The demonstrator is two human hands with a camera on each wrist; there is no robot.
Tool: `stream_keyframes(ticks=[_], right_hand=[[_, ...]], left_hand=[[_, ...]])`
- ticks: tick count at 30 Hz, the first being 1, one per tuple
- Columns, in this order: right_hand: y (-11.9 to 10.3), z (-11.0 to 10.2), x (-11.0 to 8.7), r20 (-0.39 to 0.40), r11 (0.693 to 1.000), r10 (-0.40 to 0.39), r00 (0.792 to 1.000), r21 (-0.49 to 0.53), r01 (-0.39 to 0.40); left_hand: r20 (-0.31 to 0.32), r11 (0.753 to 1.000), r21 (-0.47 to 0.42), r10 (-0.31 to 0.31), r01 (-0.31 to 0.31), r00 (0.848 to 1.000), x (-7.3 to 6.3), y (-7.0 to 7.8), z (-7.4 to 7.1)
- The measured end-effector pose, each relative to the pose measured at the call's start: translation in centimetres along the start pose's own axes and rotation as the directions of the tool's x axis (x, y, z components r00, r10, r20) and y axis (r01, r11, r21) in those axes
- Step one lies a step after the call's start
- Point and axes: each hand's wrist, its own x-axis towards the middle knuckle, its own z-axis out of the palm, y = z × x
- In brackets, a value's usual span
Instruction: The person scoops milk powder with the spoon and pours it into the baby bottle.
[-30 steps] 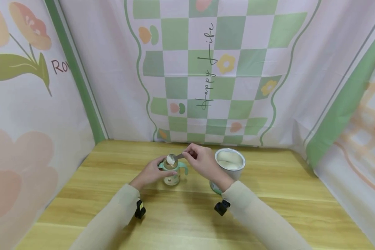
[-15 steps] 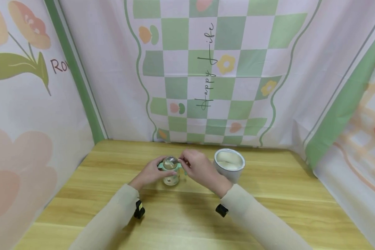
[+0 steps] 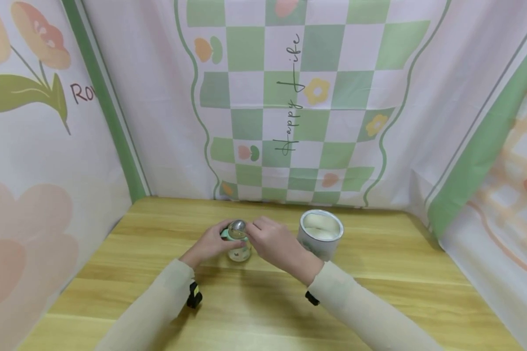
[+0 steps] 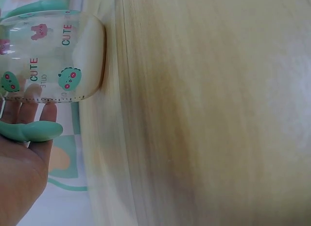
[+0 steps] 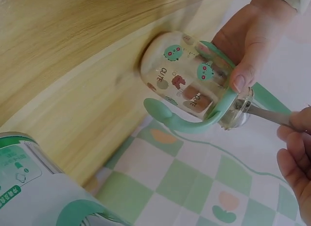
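Green-handled bottle (image 5: 182,80), likely light, slick; take by handles (image 5: 194,125). Left hand (image 3: 208,245) grips it; right hand (image 3: 278,246) pinches spoon (image 3: 238,226). Tin (image 3: 319,247): bottle's three o'clock.

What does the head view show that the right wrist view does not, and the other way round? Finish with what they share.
Only the head view: the "Happy Life" lettering and the pale contents inside the can.

Only the right wrist view: readable "CUTE" lettering on the bottle, and the rounded end of the mint handle farther from the left hand.

Both: the left hand gripping the bottle, the right hand holding the spoon at its mouth, the can, the wooden table and checked fabric.
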Motion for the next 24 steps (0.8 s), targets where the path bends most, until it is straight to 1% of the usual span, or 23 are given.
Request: stream_keyframes(ticks=[5, 11, 16, 20, 24], right_hand=[[0.04, 0.12, -0.14, -0.035, 1.000, -0.027, 0.999, -0.001, 0.027], [0.31, 0.47, -0.67, -0.055, 0.999, -0.047, 0.997, -0.005, 0.047], [0.57, 0.56, -0.90, -0.078, 0.998, -0.059, 0.995, 0.025, 0.061], [0.79, 0.49, -0.86, -0.077, 0.997, -0.056, 0.995, 0.057, 0.061], [0.89, 0.35, -0.88, -0.072, 0.996, -0.061, 0.996, 0.064, 0.066]], left_hand=[[-0.002, 1.000, 0.002, 0.005, -0.005, 1.000, 0.03, -0.10, 0.03], [-0.010, 1.000, 0.004, 0.009, -0.009, 1.000, 0.11, -0.20, 0.15], [-0.021, 1.000, 0.009, 0.003, -0.003, 1.000, 0.11, -0.07, 0.19], [-0.025, 1.000, 0.000, -0.001, 0.001, 1.000, 0.11, 0.06, 0.18], [-0.025, 1.000, -0.003, -0.005, 0.005, 1.000, 0.06, 0.17, 0.15]])
